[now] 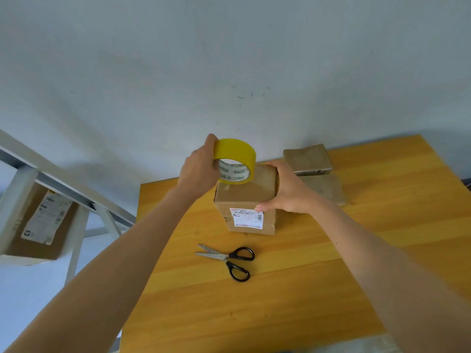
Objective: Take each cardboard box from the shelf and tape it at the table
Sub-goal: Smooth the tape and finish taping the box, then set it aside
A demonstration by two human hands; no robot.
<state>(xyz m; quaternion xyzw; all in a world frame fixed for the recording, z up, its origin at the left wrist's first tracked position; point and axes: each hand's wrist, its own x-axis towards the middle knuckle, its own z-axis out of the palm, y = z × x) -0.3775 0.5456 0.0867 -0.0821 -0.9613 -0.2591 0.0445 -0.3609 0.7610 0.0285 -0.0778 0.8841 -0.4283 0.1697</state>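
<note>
Holding the yellow roll of adhesive tape (235,151) in your left hand (201,169), you have your fingers curled round its outer rim, and the roll stands on edge against the top far left of the small brown cardboard box (244,197). The white inner core faces you, with printed lettering on it. Your right hand (288,189) grips the same box from its right side: the thumb lies along the upper front edge, just above the white shipping label, and the fingers wrap over the far top corner. The box stands upright near the middle of the yellow wooden table (331,263).

In front of the box, apart from it, lie black-handled scissors (230,259), blades parted and pointing left. Behind your right hand, two flat brown cardboard boxes are stacked, the upper one (307,157) resting on the lower one (323,188), close to the pale wall. To your left stands a white metal shelf (15,197) with a labelled cardboard box (33,230) on it.
</note>
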